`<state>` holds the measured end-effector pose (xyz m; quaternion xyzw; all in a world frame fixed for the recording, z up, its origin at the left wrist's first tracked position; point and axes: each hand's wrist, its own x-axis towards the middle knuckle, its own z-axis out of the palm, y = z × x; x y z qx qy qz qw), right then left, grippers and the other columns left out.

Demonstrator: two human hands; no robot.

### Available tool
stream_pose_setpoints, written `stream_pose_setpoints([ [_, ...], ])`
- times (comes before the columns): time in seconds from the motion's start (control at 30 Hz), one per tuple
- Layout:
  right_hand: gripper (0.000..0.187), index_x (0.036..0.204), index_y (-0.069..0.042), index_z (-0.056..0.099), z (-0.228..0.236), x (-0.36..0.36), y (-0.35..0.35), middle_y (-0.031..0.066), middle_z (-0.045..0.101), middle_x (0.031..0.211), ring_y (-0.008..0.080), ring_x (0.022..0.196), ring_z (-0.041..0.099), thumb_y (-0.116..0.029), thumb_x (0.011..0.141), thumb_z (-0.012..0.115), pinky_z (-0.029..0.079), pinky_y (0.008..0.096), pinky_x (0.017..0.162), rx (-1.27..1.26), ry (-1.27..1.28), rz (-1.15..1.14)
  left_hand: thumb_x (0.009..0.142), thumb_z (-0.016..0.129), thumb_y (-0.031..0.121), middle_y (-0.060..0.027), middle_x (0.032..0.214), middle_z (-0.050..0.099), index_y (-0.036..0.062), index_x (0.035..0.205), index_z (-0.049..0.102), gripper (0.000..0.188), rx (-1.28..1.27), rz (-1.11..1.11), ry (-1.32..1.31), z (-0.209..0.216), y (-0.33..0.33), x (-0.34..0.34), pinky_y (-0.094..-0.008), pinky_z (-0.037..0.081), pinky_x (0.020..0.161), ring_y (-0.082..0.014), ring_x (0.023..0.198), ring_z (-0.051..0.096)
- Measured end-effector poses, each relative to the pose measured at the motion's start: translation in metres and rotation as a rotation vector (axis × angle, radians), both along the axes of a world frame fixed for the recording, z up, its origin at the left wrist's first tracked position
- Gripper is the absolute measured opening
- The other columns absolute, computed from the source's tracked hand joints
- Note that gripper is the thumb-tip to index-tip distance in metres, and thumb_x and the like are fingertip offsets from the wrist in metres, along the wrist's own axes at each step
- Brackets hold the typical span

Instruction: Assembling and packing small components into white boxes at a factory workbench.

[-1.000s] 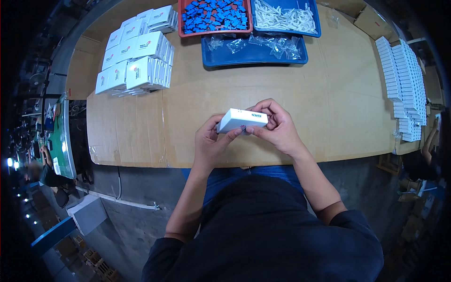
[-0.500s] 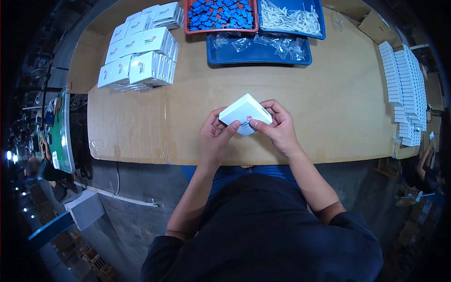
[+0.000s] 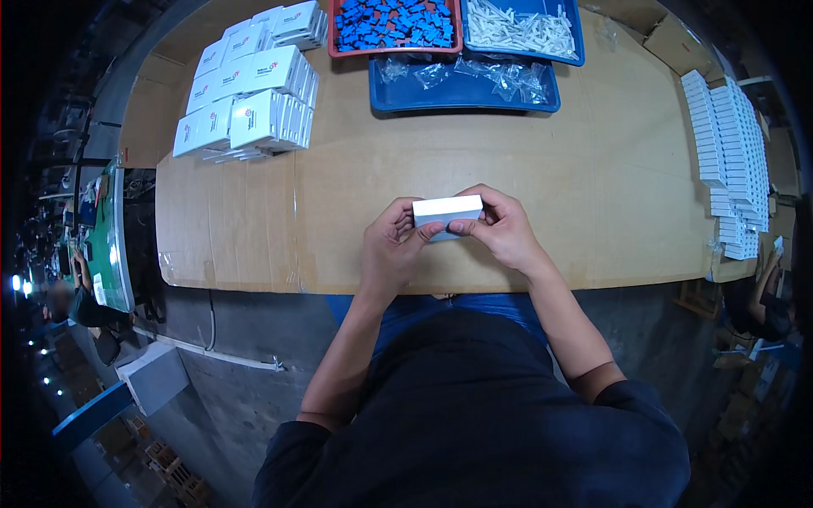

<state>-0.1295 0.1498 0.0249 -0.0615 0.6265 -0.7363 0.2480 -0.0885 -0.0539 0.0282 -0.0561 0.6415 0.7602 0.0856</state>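
A small white cardboard box (image 3: 447,208) is held between my two hands above the near part of the cardboard-covered table (image 3: 508,161). Its narrow white side faces up, and the broader face below it lies in shadow. My left hand (image 3: 396,239) is closed on the box's left end, thumb pressed to the near face. On the right end, my right hand (image 3: 501,229) grips the same way, its thumb close to the left one. Most of the fingers behind the box are hidden.
Stacked flat white boxes (image 3: 246,85) stand at the far left. At the back are a red tray (image 3: 398,52) of blue pieces, a blue tray (image 3: 529,56) of white sticks, and another blue tray (image 3: 466,104) with clear plastic bags. White boxes (image 3: 730,161) are piled at the right.
The box has been turned in my hands: its printed square face showed before, and now a narrow blank side faces up. Both hands keep hold of it.
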Motion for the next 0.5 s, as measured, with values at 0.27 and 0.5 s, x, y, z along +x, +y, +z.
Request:
stream_pose_setpoints([
  [0.27,0.033,0.128,0.002,0.061,-0.009,0.001,-0.006,0.0107,0.070,0.114,0.0173,0.111,0.068,-0.006,0.098,0.072,0.055,0.0318,0.100,-0.397,-0.224,-0.258,0.084,0.087,0.007,-0.0160,0.137,0.060,-0.0067,0.150,0.040,0.082,-0.064,-0.033,0.091,0.007,-0.001,-0.006,-0.0315,0.050,0.107,-0.0204,0.128,0.060],
  [0.5,0.036,0.128,0.002,0.060,-0.019,0.002,0.003,0.0131,0.070,0.117,0.0187,0.107,0.071,-0.025,0.104,0.063,0.060,0.0333,0.091,-0.564,-0.562,-0.108,0.075,0.094,0.021,-0.0179,0.152,0.052,0.0024,0.150,0.050,0.089,-0.307,-0.064,0.444,0.016,0.014,-0.009,-0.0424,0.041,0.117,-0.0307,0.141,0.051],
])
